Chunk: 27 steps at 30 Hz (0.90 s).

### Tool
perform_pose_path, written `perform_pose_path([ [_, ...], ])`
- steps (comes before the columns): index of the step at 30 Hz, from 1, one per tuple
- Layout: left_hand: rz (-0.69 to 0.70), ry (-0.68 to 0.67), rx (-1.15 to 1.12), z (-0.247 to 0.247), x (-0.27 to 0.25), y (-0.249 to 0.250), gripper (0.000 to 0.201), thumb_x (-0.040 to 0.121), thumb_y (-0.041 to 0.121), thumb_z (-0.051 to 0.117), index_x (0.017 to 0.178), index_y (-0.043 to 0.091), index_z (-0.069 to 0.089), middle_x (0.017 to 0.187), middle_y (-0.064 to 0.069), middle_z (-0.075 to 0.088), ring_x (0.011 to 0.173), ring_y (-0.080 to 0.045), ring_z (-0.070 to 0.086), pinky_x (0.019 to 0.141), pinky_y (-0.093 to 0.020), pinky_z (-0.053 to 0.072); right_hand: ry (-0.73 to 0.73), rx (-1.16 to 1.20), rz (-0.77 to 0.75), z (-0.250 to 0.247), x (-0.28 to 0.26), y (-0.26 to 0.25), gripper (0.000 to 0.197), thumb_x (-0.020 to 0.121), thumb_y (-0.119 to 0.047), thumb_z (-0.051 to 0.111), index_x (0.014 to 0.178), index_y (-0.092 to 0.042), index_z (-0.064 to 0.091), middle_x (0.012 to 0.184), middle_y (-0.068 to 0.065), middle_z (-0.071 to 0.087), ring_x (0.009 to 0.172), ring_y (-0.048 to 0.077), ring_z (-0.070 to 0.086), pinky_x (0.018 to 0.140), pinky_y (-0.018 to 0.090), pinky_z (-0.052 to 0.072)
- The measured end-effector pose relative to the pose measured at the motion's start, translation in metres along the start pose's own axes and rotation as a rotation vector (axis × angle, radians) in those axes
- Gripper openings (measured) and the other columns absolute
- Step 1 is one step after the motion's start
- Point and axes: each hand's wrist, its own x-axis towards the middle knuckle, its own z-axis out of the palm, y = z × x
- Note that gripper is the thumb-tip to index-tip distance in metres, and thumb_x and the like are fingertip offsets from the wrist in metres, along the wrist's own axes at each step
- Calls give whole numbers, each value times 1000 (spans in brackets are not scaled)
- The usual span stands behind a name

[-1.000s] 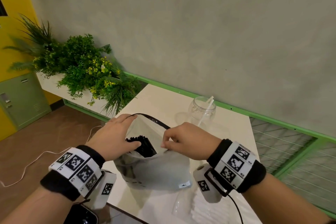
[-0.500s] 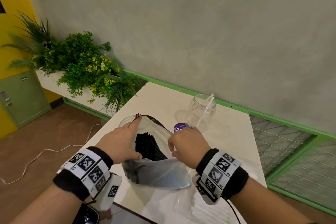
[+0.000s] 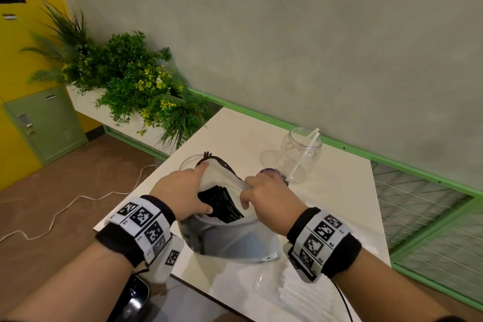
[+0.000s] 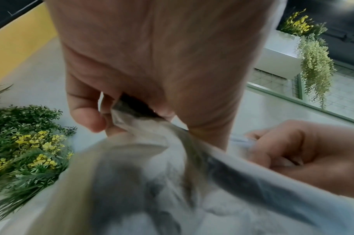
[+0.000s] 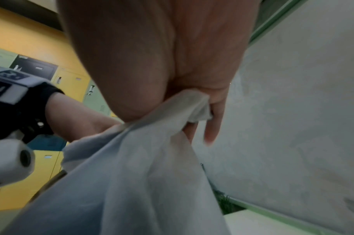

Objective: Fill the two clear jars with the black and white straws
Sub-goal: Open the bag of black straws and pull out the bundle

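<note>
Now both hands [image 3: 224, 195] clamped on frosted bag [image 3: 230, 240] mouth (held apart), black straws [image 3: 219, 201] bundled inside

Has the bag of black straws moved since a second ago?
Yes. The bag has tipped away from the person toward the near jar, its mouth now over the rim.

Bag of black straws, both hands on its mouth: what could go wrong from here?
1. The bag is tilted toward the near jar; with the left hand and right hand only pinching its rim, the black straws may slide out in a clump and miss.
2. That jar is mostly hidden behind the bag, so it could get knocked.
3. The far jar and its white straw stand close to the right hand.
</note>
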Motion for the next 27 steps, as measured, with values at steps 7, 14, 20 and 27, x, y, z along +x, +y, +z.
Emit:
perform_pose_path([
  [7, -11, 32, 43, 12, 1, 1, 92, 62, 71, 62, 141, 34, 33, 130, 0, 41, 121, -25, 39, 100, -39, 39, 62, 372, 87, 26, 0, 14, 48, 78, 7, 41, 100, -23, 72, 102, -3, 48, 81, 24, 55, 66, 40, 45],
  [14, -8, -52, -34, 26, 2, 16, 95, 73, 54, 67, 147, 27, 16, 136, 0, 41, 119, -24, 49, 90, -37, 47, 102, 511, 201, 42, 5, 9, 24, 86, -12, 45, 83, -16, 69, 86, -2, 43, 82, 21, 51, 73, 39, 45],
  [20, 24, -104, -49, 21, 3, 11, 106, 77, 44, 69, 149, 32, -7, 111, -4, 56, 94, -23, 59, 72, -33, 48, -227, 40, 202, 45, -1, 12, 49, 81, -9, 60, 127, -20, 49, 121, 6, 44, 103, 29, 50, 79, 38, 44],
  [27, 9, -40, -142, 10, -6, 4, 93, 81, 35, 64, 149, 36, 0, 64, 10, 45, 67, -18, 52, 58, -29, 42, 77, 237, 249, 54, 3, 24, 59, 78, 11, 47, 125, -22, 59, 107, 6, 51, 87, 27, 51, 67, 32, 38],
])
